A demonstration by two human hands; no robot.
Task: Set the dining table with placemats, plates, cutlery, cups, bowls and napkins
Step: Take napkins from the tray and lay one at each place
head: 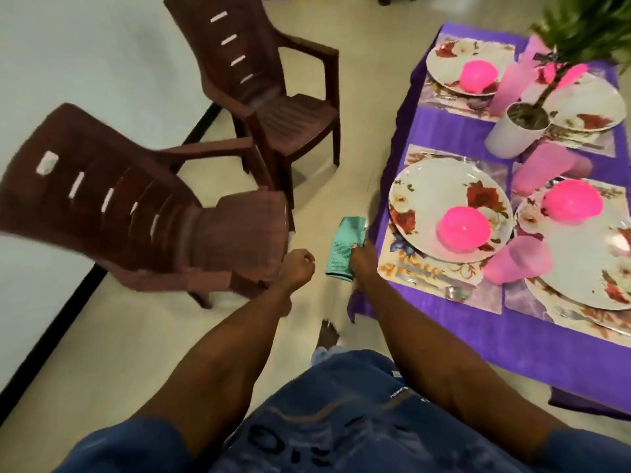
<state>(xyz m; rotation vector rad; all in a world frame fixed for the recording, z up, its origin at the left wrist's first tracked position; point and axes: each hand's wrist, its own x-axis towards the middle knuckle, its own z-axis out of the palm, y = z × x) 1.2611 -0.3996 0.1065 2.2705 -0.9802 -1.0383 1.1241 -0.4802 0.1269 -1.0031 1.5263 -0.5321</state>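
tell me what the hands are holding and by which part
The right hand grips the folded green napkin along its right edge, near the lower end. The left hand is curled and holds nothing.

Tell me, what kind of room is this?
Probably a dining room at home. A table with a purple cloth is set with flowered plates and pink cups, and brown plastic chairs stand beside it.

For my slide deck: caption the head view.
Right hand grips a folded teal napkin beside the purple-clothed table; left hand empty.
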